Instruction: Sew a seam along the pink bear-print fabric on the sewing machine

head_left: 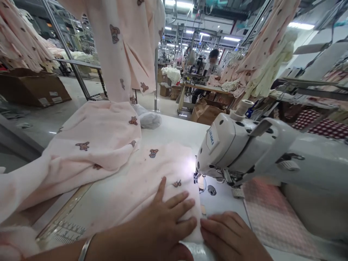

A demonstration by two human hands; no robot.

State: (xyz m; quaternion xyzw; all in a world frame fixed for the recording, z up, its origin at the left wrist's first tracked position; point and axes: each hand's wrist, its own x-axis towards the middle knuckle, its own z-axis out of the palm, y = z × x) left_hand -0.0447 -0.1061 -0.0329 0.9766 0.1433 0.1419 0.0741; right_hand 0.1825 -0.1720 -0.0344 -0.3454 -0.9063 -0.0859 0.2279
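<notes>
- On the white bench [174,130], just in front of the needle of the white industrial sewing machine [244,152], lies the pale pink soft cotton fabric printed with small brown bears [152,170], lit by the machine's lamp.
- Left hand [163,221] lies flat on the cloth, fingers [176,199] spread wide and pressing, gripping nothing; a silver bangle [85,248] sits on the wrist.
- Right hand [231,235] rests at the cloth's near right edge, fingers close together and lying flat, touching the left hand's fingertips.
- This fabric looks light, limp and prone to wrinkle or slide on the smooth bench; flat palm pressure near the seam edge would likely steer it best.
- More of it spills off the bench's left edge and hangs from above.
- Room is tight on the right, where the machine head and a pink checked cloth [269,214] crowd in; leftward stays open.
- A printed ruler strip [65,228] marks the bench's near-left edge.
</notes>
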